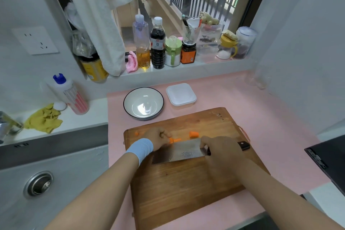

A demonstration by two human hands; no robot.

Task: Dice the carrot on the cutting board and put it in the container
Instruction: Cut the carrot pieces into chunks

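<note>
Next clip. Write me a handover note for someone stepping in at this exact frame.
Left hand holds a carrot piece on the cutting board.
Right hand grips the cleaver, blade at that piece.
Another chunk and a small bit lie on the board.
Done: rough cuts only.
Left: dice everything, move it to the white container; no carrot shows in it.

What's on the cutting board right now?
On the cutting board, the left hand holds a carrot piece beside the cleaver gripped by the right hand. A carrot chunk and a small bit lie apart. Hand and blade hide the rest of the held piece.
</note>
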